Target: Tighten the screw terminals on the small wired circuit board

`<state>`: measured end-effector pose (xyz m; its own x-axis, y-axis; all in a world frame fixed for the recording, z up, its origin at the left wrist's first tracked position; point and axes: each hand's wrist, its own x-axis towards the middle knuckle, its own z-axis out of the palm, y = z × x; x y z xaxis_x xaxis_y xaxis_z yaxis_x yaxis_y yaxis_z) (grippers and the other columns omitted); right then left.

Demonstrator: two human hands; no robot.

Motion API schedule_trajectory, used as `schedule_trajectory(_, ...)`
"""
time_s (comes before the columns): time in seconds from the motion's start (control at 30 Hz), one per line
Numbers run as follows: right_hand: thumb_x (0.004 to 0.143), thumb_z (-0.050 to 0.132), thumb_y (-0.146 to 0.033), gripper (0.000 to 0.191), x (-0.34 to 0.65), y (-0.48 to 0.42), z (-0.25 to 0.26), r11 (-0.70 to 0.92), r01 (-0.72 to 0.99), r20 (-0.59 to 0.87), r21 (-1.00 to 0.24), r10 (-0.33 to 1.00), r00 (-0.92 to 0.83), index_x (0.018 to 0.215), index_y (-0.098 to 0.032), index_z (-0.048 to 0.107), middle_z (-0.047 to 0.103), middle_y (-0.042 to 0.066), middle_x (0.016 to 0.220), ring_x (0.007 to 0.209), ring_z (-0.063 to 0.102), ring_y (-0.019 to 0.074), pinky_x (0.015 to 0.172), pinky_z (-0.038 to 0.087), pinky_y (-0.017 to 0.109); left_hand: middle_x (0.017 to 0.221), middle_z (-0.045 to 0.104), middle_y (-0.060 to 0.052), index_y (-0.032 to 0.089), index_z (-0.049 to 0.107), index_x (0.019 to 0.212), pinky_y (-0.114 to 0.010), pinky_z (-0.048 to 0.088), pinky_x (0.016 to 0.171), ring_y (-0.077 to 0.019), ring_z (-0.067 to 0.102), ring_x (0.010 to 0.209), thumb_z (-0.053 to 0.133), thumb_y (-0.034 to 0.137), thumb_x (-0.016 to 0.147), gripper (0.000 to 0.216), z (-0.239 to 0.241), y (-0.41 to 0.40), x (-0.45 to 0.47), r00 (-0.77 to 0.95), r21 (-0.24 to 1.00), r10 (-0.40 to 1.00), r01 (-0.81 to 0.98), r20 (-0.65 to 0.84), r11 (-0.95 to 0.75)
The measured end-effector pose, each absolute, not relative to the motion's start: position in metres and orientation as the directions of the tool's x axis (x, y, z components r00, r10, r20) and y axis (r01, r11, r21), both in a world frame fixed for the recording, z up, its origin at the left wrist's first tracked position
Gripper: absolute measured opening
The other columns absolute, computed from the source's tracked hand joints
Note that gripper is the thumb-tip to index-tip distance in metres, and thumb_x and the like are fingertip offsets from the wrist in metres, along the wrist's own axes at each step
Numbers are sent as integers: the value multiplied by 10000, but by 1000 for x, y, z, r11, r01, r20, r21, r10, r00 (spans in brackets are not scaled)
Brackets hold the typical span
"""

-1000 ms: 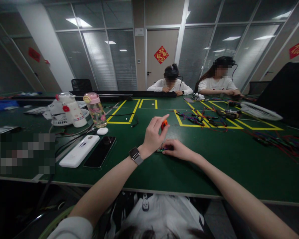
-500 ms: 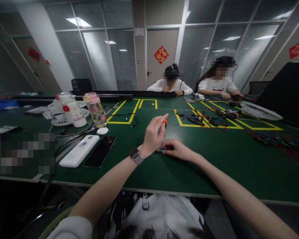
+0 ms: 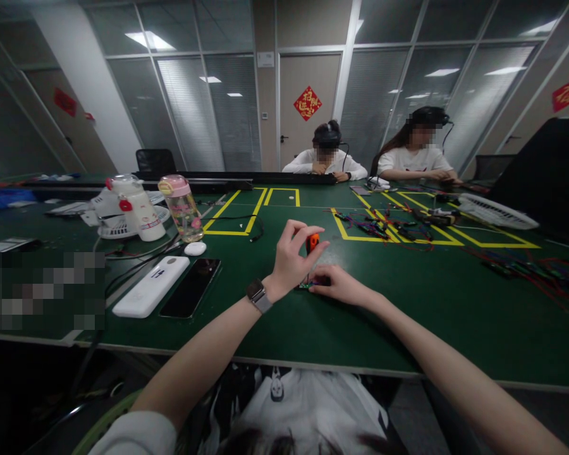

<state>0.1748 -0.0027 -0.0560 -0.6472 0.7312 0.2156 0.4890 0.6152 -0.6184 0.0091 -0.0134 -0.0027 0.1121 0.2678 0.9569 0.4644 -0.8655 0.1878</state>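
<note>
The left hand (image 3: 294, 259) arches around the orange-and-black tool (image 3: 315, 240), thumb and forefinger wide apart with its handle upright between them; whether the other fingers touch it, I cannot tell. Its thin dark shaft drops below those fingers to a small green circuit board (image 3: 304, 286), which lies under the left palm, at the fingertips of the right hand (image 3: 339, 284). That hand's fingers are narrow, drawn in on the board's right end and holding it at the green table (image 3: 360, 341) (the left wrist partly hides the grip). Left of the left fingers, beyond the smartwatch (image 3: 258, 296), lie a black phone (image 3: 191, 287) and a white power bank (image 3: 152, 286), with a small white case (image 3: 195, 249) just past them. Ahead and to the right of both hands' fingers, a tangle of wired boards (image 3: 365, 224) spreads across yellow tape (image 3: 337, 227).
</note>
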Motion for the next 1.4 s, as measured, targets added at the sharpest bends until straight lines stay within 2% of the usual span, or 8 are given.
schedule_trajectory(0.3, 796, 679, -182, 142, 175, -4, -55, 613, 502, 208, -611, 735, -645, 929, -152, 716, 677, 41, 824, 718, 576, 166, 671, 441, 274, 875, 543, -32, 169, 603, 1010, -272, 477, 718, -142, 533, 811, 551, 190, 911, 114, -2, -14, 10, 87, 190, 260, 471, 962, -861)
schedule_trajectory(0.63, 795, 674, -172, 132, 174, -5, -53, 604, 506, 197, -616, 740, -643, 919, -149, 711, 664, 32, 794, 703, 565, 160, 659, 431, 269, 881, 540, -27, 174, 610, 1023, -267, 479, 720, -137, 538, 809, 592, 234, 906, 133, -1, -16, 10, 110, 221, 303, 462, 947, -859)
schedule_trajectory(1.1, 794, 680, -199, 141, 174, -6, -50, 605, 517, 199, -606, 744, -637, 926, -158, 711, 650, 33, 807, 699, 564, 155, 652, 442, 268, 875, 526, -31, 185, 601, 1094, -269, 467, 700, -148, 529, 805, 473, 207, 953, 191, -2, -15, 9, 116, 256, 349, 475, 930, -842)
schedule_trajectory(1.4, 797, 679, -192, 130, 173, -7, -50, 601, 525, 190, -603, 747, -637, 917, -152, 710, 637, 22, 763, 679, 556, 152, 636, 432, 261, 894, 581, -41, 175, 616, 1080, -277, 474, 761, -149, 562, 842, 460, 216, 958, 202, -1, -17, 9, 142, 277, 372, 443, 917, -853)
